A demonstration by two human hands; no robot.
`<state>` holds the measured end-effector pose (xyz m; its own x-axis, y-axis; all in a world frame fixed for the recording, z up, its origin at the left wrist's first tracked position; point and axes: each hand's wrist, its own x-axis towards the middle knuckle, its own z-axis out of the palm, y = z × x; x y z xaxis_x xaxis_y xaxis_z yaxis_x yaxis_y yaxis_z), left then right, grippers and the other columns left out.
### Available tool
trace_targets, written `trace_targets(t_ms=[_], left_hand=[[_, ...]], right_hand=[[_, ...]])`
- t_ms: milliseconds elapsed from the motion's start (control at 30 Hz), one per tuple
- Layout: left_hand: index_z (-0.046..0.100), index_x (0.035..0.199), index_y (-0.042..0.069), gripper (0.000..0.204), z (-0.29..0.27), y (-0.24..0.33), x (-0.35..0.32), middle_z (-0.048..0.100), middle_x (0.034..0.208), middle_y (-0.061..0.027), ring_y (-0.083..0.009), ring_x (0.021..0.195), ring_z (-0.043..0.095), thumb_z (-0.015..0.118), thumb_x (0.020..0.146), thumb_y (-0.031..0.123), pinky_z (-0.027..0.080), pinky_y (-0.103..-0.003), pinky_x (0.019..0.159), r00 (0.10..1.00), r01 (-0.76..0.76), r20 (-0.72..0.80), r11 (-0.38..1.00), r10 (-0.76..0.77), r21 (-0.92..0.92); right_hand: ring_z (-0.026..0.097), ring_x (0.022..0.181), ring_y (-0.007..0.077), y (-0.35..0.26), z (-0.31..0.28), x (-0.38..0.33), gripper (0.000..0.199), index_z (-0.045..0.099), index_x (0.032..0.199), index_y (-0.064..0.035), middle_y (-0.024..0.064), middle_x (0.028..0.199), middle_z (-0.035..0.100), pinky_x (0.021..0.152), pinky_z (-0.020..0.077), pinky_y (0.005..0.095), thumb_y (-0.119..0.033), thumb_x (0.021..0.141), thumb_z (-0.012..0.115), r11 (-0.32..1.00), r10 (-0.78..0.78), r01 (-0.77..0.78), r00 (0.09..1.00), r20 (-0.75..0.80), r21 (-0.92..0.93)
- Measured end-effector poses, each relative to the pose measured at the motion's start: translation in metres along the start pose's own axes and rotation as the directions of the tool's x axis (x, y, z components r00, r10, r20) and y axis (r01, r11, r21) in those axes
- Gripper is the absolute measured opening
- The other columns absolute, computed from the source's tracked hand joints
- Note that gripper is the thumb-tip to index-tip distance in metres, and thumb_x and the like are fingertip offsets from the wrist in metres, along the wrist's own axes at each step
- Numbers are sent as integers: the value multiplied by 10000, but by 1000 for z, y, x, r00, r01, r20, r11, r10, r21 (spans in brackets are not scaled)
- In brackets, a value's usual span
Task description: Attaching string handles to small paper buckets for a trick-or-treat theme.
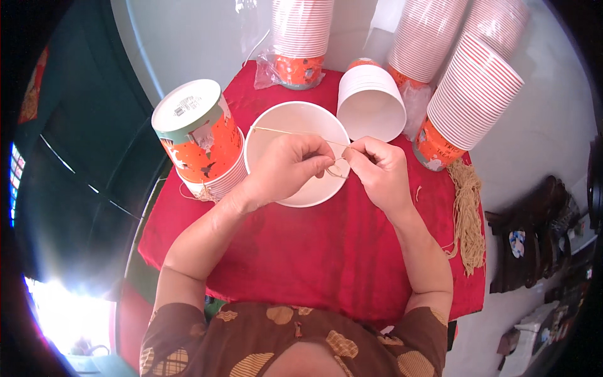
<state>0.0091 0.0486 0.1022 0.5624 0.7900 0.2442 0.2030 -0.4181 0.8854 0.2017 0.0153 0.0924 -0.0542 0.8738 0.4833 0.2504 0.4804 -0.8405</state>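
A small counter [301, 251] draped in red cloth fills the middle of the room, set against a pale floor. At its far edge stand tall stacks of paper cups [468, 100], white with red ribbing and orange printed bottoms; one stack leans at the right, others rise behind it. On the left an upturned stack [198, 135] shows its white base and orange printed side. A single white cup [370, 103] lies tipped on its side, mouth toward the person. Down the right edge of the cloth hangs a bundle of tan strings [468, 213].

Right in front of the person sits an open white cup [295, 125], mouth up. Over its near rim both hands meet. The left hand [286, 169] has its fingers pinched shut on a thin tan string [295, 132] that runs taut across the cup's mouth. The right hand [380, 173], fingers likewise closed narrow, grips the same string's other end, just beside the left fingertips.
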Motion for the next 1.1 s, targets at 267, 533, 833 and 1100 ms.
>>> trace_targets(t_ms=[267, 533, 833, 1100], left_hand=[[638, 923, -4, 96, -4, 3, 32, 605, 781, 27, -52, 731, 532, 597, 895, 78, 458, -227, 661, 986, -80, 153, 996, 72, 45], [622, 898, -30, 124, -9, 18, 26, 633, 750, -65, -110, 718, 572, 601, 882, 91, 484, -283, 672, 979, -138, 158, 988, 126, 68], [625, 875, -23, 93, 3, 8, 3, 644, 802, -27, -78, 801, 591, 586, 872, 61, 498, -258, 740, 996, -93, 26, 991, 91, 98], [608, 832, -16, 96, 7, -5, -6, 647, 829, -20, -66, 743, 565, 518, 808, 11, 483, -247, 664, 995, -85, -46, 994, 88, 64]], right_hand=[[495, 659, 33, 8, -9, 11, 87, 654, 802, 37, -21, 747, 585, 581, 382, 208, -15, 858, 611, 992, -125, 126, 986, -112, 8], [567, 717, 77, -3, -11, 7, 76, 657, 812, 9, 9, 784, 590, 648, 440, 240, -41, 851, 614, 983, -101, 112, 991, -83, 147], [447, 613, 42, 3, -1, 8, 131, 629, 775, 11, -19, 678, 540, 583, 352, 209, -8, 875, 547, 954, 71, -31, 990, -123, 299], [433, 575, 43, 6, -7, 11, 116, 648, 775, -3, -27, 613, 511, 539, 317, 214, -57, 858, 587, 897, 118, -19, 973, -197, 441]])
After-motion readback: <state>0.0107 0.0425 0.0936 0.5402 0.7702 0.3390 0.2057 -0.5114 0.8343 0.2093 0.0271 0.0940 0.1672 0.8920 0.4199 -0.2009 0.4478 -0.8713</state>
